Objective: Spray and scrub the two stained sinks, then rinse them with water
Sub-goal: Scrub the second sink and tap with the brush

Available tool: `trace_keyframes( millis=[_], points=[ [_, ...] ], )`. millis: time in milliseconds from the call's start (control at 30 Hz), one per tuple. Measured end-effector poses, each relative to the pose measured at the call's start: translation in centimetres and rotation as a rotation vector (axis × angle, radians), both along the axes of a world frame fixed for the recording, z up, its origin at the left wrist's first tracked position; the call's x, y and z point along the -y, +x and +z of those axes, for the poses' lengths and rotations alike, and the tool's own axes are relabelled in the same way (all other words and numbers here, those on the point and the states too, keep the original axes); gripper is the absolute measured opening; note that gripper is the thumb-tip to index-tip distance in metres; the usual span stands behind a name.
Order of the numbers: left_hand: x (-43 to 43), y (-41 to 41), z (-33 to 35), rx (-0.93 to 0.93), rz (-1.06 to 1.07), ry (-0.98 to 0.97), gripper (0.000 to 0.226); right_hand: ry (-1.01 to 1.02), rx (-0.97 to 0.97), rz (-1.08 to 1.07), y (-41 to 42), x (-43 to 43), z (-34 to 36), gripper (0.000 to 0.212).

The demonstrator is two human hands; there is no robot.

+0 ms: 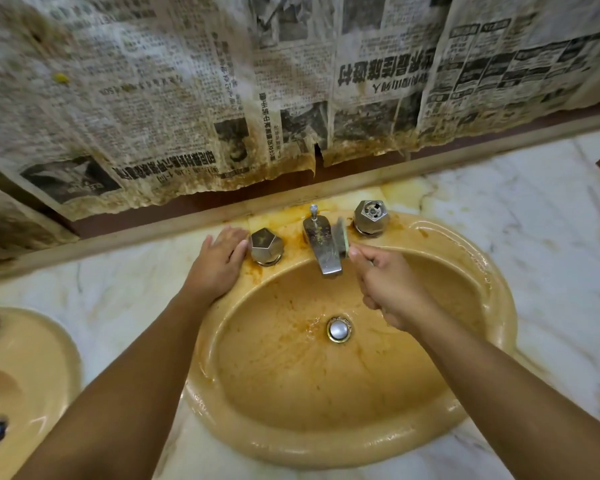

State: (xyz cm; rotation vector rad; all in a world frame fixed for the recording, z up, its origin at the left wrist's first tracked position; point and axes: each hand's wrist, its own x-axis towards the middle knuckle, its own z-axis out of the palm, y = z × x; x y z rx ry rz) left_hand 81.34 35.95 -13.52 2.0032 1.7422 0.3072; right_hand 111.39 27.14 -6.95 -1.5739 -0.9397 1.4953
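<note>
One glossy oval sink (326, 448): L hand (219, 263) flat on rim, R hand (392, 289) tight round scrubber (342, 239) by spout (321, 247).

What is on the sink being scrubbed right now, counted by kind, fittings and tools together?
Faceted knobs: 2, left and right
Faucet spout: 1
Lift rod: 1
Drain stopper: 1
Sponge, gripped by the right hand: 1
Total: 6
</note>
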Motion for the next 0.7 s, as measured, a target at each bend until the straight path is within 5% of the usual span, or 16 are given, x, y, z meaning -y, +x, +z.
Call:
trace_keyframes(
  millis=[267,700],
  points=[
    [-0.1,-0.4,-0.4,-0.03,-0.023,-0.007,0.052,0.228,0.219,-0.113,-3.0,8.6,0.2,0.04],
    [0.1,-0.5,-0.5,-0.065,-0.038,0.005,0.053,0.241,0.299,-0.131,-3.6,6.8,1.3,0.04]
  ],
)
